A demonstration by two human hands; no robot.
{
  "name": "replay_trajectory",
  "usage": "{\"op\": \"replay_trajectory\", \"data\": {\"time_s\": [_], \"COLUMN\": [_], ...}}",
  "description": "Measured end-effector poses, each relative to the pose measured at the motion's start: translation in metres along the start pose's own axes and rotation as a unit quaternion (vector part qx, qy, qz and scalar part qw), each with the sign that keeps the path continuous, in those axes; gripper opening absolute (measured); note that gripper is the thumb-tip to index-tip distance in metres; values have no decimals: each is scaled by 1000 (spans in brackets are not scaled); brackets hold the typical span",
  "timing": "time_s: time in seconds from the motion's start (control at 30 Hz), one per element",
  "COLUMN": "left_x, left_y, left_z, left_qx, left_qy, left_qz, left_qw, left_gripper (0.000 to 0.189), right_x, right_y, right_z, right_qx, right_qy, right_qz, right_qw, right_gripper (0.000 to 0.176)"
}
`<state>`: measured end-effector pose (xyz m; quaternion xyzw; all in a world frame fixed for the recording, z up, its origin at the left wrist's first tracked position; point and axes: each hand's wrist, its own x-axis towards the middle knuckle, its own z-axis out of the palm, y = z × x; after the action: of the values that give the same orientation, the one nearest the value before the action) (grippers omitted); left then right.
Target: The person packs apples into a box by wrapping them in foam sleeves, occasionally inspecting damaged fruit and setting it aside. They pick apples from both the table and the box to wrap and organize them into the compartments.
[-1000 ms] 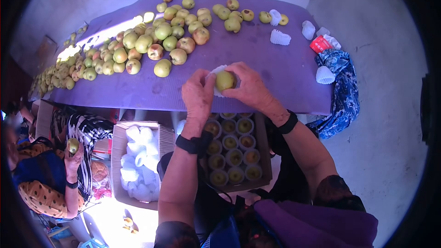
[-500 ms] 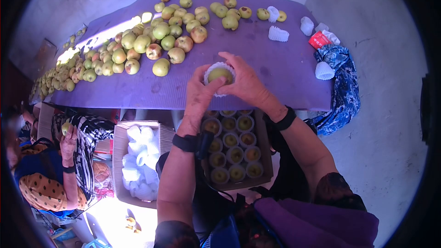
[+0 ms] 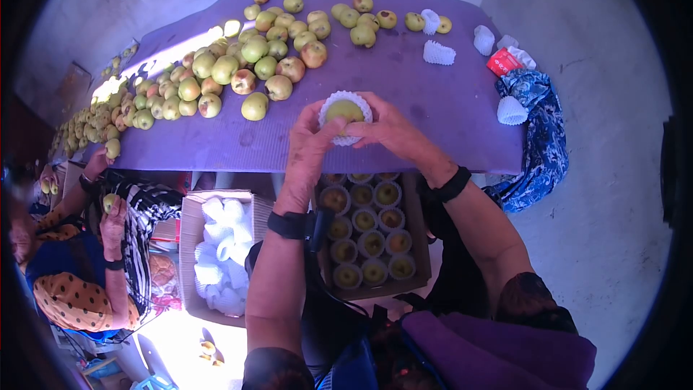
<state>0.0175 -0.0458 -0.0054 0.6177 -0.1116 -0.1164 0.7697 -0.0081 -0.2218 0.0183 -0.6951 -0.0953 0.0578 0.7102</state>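
Note:
Over the front part of the purple table, a yellow-green apple (image 3: 343, 110) sits inside a white foam net (image 3: 334, 98). My left hand (image 3: 307, 143) closes around its left side, with the thumb across the apple's front. Opposite it, my right hand (image 3: 392, 132) grips the right side, thumb also at the front. Below my forearms stands a cardboard box (image 3: 423, 245) holding rows of apples in foam nets. Loose apples (image 3: 254, 106) lie on the table to the left of my hands.
A carton (image 3: 189, 245) full of white foam nets (image 3: 222, 245) stands at lower left. Beside it, another person's hand (image 3: 112, 230) holds an apple. Several foam nets (image 3: 439, 53), a red packet (image 3: 503, 62) and blue patterned cloth (image 3: 538, 123) are along the table's (image 3: 462, 130) right side.
My right fingers have come down around the foam net and apple, still held in both hands. The other person's second hand now reaches an apple at the table's left edge.

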Motion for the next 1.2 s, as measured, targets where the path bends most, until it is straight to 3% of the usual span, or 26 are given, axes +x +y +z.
{"op": "replay_trajectory", "data": {"time_s": [0.07, 0.13, 0.47, 0.57, 0.63, 0.77, 0.83, 0.93, 1.17, 1.2], "left_x": [1, 3, -3, -8, -2, -9, -15, -20, -16, -18], "left_y": [-1, -2, 6, 11, -3, 8, 16, 22, 17, 25], "left_z": [0, -2, -6, -3, -10, -4, -1, 4, 3, 5], "left_qx": [9, -114, -133, -34, 76, 169, 263, 295, 276, 188], "left_qy": [4, -5, 2, 57, 81, 130, 160, 174, 150, 121], "left_qz": [-5, -25, -4, 19, 139, 193, 162, 165, 208, 107], "left_qw": [1000, 993, 991, 998, 984, 958, 937, 925, 926, 969], "left_gripper": [38, 33, 24, 19, 14, 11, 13, 12, 34, 42], "right_x": [1, 2, 9, 11, 10, 6, 8, 9, 8, 8], "right_y": [2, 0, 11, 17, 19, 14, 17, 20, 20, 22], "right_z": [-1, 1, 4, 5, 10, 23, 24, 25, 27, 25], "right_qx": [41, 70, 195, 179, 149, 120, 119, 114, 118, 117], "right_qy": [3, 16, -28, -13, 1, 28, 30, 44, 69, 70], "right_qz": [22, 33, 49, 49, 41, 18, 23, 39, 22, 22], "right_qw": [999, 997, 979, 983, 988, 992, 992, 992, 990, 990], "right_gripper": [62, 60, 49, 51, 52, 57, 56, 55, 52, 52]}}
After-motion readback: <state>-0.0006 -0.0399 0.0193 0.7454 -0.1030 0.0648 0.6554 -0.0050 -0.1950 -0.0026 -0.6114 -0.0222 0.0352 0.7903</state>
